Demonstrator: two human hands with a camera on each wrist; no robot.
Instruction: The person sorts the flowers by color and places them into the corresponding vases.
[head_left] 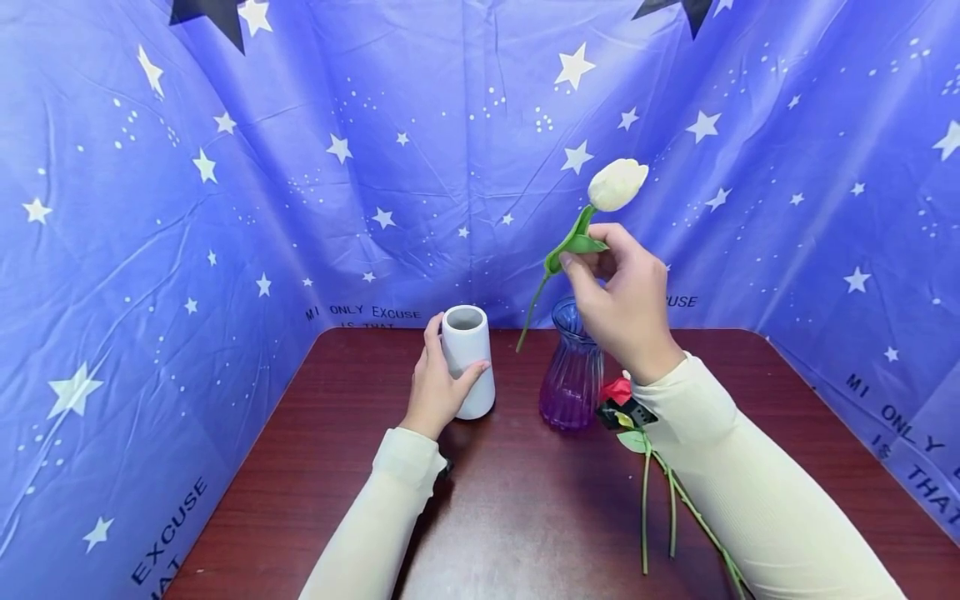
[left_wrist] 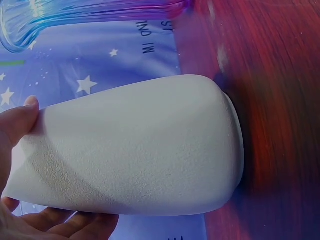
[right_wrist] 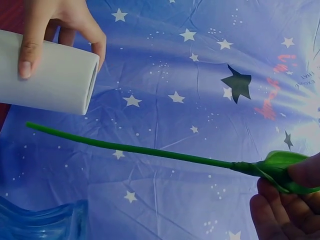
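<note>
white tulip (head_left: 618, 185) slanted, pinched by the right hand (head_left: 628, 296); the left hand (head_left: 437, 390) gripped an upright white vase (head_left: 465, 350) near a blue-purple glass vase (head_left: 570, 390).

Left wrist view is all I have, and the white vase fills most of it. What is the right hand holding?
Observer: The right hand pinches a white tulip near its leaves, in the head view.
Operator: Does any flower stick out of the white vase?
Observer: None; the head view shows nothing sticking out of its opening.
Operator: Are there other flowers around?
Observer: Yes, a red flower is beside the glass vase, partly hidden by the right forearm.
</note>
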